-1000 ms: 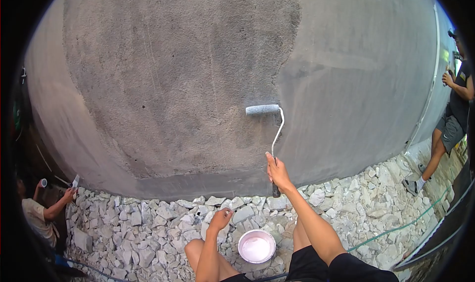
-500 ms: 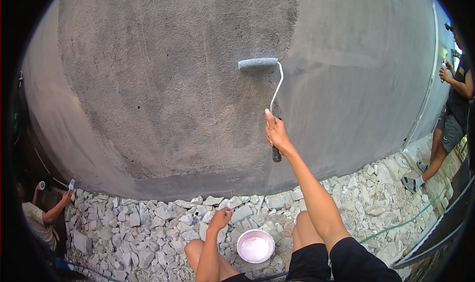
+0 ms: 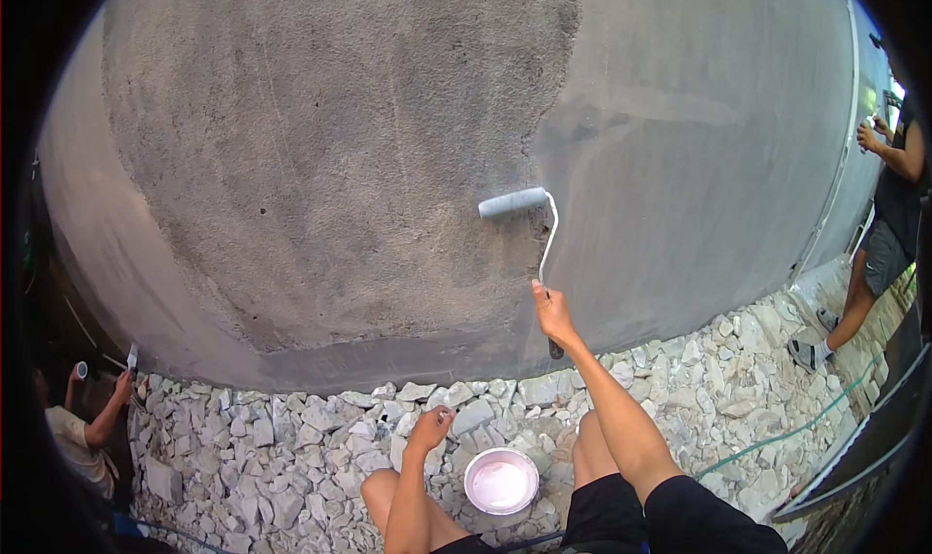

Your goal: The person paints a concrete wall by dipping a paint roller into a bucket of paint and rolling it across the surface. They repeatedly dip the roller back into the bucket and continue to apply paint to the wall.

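My right hand (image 3: 552,315) is closed round the black handle of a paint roller (image 3: 513,202), whose pale sleeve lies against the rough grey wall (image 3: 340,185). The roller's white wire frame rises from my fist. Low in the middle, my left hand (image 3: 432,428) is held above the stones with its fingers curled together; whatever is between them is too small to make out. Beside it, a round tub (image 3: 501,482) with pale pinkish contents stands on the rubble between my knees.
Broken stones (image 3: 320,447) cover the ground along the wall. At the left edge a person (image 3: 83,437) holds a brush and a small cup. Another person (image 3: 893,195) stands at the right by the wall. A green hose (image 3: 777,439) crosses the stones.
My right hand and the roller have moved down the wall. The left person's brush hand has shifted slightly up and left. My left hand and the tub have barely moved.
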The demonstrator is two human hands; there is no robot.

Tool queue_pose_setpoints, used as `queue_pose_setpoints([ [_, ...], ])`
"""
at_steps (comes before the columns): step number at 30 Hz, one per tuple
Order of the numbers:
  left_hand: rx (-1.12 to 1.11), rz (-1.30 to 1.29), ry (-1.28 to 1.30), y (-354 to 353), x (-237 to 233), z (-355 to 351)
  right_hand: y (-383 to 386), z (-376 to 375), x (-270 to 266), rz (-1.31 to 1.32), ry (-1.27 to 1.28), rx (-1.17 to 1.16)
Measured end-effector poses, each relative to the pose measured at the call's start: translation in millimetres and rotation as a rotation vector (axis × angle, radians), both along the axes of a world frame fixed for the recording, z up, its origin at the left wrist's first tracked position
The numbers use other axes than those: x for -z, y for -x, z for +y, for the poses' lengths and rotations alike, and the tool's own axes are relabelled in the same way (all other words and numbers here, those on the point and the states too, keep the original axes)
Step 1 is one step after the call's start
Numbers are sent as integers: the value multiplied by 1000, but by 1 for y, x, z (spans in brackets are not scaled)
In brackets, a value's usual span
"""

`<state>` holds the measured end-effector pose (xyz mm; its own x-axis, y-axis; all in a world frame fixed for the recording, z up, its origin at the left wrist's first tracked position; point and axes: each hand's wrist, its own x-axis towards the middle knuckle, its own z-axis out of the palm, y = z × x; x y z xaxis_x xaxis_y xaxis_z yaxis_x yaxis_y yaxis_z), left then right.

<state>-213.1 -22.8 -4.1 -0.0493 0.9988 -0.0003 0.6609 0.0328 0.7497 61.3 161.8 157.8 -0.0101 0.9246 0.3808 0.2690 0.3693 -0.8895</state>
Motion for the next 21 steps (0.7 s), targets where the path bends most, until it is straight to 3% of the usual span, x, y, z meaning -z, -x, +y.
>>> queue_pose_setpoints([
  [4,5,29,5,0,1,0,-10,-23,43,-29,37,47],
  [9,13,29,-9,-4,0,-2,-28,-44,66,-7,356,5],
  [13,19,-1,-14,-8,-4,-3,-42,-61,51,45,544,-69],
  [21,27,3,-40,-11,0,0,-40,-83,-29,283,367,-191],
])
